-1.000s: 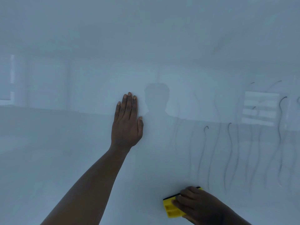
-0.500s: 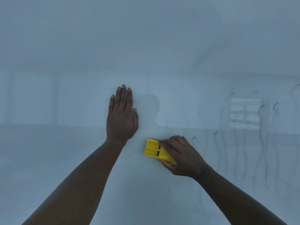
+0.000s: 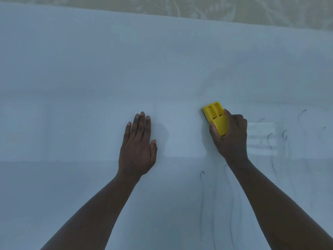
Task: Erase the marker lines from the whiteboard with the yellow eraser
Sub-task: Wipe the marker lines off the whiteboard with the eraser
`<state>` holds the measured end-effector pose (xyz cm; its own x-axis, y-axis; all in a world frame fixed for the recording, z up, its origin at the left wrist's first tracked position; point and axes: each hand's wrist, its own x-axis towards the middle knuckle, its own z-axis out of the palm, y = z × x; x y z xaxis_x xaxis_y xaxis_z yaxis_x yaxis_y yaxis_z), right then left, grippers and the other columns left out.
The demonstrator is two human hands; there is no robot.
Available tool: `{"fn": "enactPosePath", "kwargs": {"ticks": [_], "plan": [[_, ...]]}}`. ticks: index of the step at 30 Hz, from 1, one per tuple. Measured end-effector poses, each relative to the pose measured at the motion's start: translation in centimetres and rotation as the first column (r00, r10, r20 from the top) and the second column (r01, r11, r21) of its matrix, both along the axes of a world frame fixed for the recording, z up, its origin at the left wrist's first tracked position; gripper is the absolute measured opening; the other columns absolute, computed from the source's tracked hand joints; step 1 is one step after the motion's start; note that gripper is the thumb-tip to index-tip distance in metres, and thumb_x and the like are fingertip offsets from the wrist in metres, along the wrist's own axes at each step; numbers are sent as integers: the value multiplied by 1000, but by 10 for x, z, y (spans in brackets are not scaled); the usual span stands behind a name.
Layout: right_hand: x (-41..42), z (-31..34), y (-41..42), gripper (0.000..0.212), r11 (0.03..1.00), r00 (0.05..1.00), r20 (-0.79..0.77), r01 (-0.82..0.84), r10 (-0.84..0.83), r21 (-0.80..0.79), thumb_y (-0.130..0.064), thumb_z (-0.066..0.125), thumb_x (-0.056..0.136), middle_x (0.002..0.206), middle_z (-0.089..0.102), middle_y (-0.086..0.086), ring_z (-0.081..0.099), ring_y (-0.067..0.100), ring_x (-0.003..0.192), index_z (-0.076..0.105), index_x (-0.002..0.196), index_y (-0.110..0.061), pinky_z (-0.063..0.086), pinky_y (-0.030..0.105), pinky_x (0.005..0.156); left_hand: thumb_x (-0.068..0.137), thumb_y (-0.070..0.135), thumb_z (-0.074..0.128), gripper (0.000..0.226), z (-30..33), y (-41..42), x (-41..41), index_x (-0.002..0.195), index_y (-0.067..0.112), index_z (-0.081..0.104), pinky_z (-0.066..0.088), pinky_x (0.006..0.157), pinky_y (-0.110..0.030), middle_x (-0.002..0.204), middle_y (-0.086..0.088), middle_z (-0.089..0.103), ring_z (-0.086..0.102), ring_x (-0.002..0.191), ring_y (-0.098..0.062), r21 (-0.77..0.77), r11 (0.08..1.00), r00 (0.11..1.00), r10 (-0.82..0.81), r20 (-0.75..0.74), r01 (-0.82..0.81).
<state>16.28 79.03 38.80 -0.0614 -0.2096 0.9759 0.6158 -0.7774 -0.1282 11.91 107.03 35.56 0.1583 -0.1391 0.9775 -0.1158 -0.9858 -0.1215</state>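
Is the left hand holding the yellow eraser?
No, the left hand lies flat and open on the whiteboard; the right hand grips the yellow eraser.

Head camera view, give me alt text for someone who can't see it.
A right hand presses a yellow eraser against a whiteboard, while the left hand rests flat beside it. Faint wavy marker lines remain below and to the right.

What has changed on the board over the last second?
The right hand carried the yellow eraser up the whiteboard from its lower part to level with the left hand, gripping it throughout. The left hand stayed flat on the board. Faint marker lines remain below and right.
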Motion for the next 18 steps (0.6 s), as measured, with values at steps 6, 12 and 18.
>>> {"fn": "enactPosePath", "kwargs": {"ticks": [6,12,18], "plan": [[6,2,-97,60,970,983,-182,72,-29,231,-50,54,88,116,51,22,47,39,108,50,135,-12,39,41,92,98,30,34,69,5,-20,6,158,2,18,14,129,-46,168,-16,14,9,157,-26,-13,1000,1000,-9,7,9],[8,-8,-157,63,898,959,-282,145,-24,415,-53,51,87,120,52,24,48,43,111,51,133,-11,40,50,98,97,30,35,68,3,-39,16,157,0,20,16,128,-48,167,-18,16,12,157,-28,-36,999,1000,11,18,-11],[14,-14,-181,64,781,960,-275,131,54,611,-50,58,85,124,53,24,51,44,115,53,132,-7,39,47,101,98,30,32,68,1,-44,20,157,-1,21,17,127,-51,166,-20,19,15,156,-30,-33,998,997,57,44,-56]]}}
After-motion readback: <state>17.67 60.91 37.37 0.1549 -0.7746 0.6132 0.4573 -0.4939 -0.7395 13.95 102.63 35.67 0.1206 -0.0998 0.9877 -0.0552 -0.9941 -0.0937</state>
